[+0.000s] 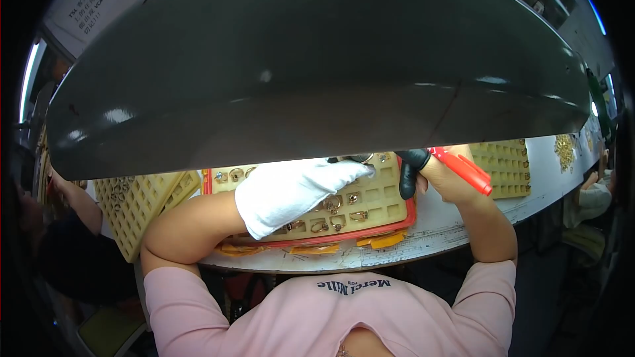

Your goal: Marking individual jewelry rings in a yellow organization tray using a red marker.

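My left hand [305,191], in a white cloth glove, reaches over a pale yellow slotted ring tray [374,203]. A ring [366,158] shows at its gloved fingertips, but the lampshade's edge hides whether they grip it. My right hand [446,176] holds a red marker pen [464,171] with its capped end towards me. Black covers [409,173] sit on some of its fingers, and the rest of the hand is under the shade. Several gem-set rings [333,203] stand in the tray's slots. The tray rests in a red-rimmed holder [411,215] with orange tape along its front.
A large dark lampshade [317,69] covers the far side of the bench. More slotted trays stand at left [126,208] and right [501,168]. Small gold-coloured pieces [564,151] lie on the white bench [543,178] at far right. Other people's arms [79,203] show at both sides.
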Motion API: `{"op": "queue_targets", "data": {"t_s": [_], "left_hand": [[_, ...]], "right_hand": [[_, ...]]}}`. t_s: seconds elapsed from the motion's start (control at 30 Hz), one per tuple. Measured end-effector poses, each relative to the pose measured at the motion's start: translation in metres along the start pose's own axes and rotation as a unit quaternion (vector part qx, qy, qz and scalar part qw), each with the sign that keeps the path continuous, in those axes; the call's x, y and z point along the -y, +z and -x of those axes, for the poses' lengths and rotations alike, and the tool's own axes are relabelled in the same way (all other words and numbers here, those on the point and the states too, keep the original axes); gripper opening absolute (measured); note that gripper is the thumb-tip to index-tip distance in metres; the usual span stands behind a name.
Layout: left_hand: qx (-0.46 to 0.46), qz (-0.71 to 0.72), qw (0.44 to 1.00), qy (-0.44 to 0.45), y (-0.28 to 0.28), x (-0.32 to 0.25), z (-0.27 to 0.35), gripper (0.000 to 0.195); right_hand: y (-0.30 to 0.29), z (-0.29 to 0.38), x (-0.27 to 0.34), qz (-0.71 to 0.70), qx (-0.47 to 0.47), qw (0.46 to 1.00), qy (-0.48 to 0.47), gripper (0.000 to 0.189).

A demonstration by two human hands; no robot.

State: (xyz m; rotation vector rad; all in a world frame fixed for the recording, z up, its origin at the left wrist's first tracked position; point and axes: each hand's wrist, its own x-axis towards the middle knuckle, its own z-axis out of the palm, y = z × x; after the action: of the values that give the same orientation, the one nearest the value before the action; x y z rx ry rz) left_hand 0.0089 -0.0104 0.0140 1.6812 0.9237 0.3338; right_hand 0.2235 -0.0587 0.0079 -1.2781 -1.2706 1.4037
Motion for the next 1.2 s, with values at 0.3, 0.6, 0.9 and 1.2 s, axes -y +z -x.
{"op": "queue_targets", "data": {"t_s": [0.3,0.6,0.9,1.2], "left_hand": [[0.05,0.047,0.997,-0.044,-0.005,0.007,-0.001,0.032],[0.068,0.136,0.983,-0.102,-0.005,0.008,-0.002,0.029],[0.073,0.121,0.985,-0.102,-0.005,0.014,-0.001,0.026],[0.124,0.145,0.981,-0.042,-0.012,0.038,-0.005,0.034]], "right_hand": [[0.006,-0.009,-0.021,0.429,-0.046,0.774,-0.464,0.027],[0.009,-0.013,-0.021,0.325,-0.051,0.827,-0.457,0.038],[0.011,-0.002,-0.021,0.033,0.048,0.989,-0.138,0.041],[0.012,-0.006,-0.026,0.279,0.008,0.89,-0.36,0.029]]}}
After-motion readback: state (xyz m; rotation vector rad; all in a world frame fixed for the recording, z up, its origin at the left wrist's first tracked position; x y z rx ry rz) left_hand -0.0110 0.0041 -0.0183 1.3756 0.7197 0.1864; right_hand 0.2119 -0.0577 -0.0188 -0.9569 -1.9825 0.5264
